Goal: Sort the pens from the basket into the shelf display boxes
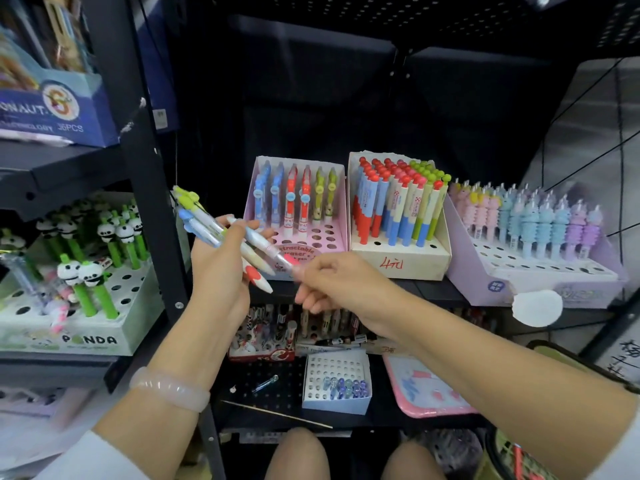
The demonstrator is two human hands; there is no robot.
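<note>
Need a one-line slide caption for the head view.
Left hand holds a pen bundle; right hand pulls one pen before the pink display box.

The pens (221, 230) in the left hand (216, 271) look like smooth, glossy plastic. The pink display box (337, 202) and the white box (398, 265) are matt card — the black shelf frame (145, 161) looks like painted metal, the bangle (169, 389) translucent and polished.

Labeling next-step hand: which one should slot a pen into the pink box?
Right, probably. The right hand already pinches the tip of one pen and sits just before the pink box; the left hand is occupied holding the bundle of pens.
</note>
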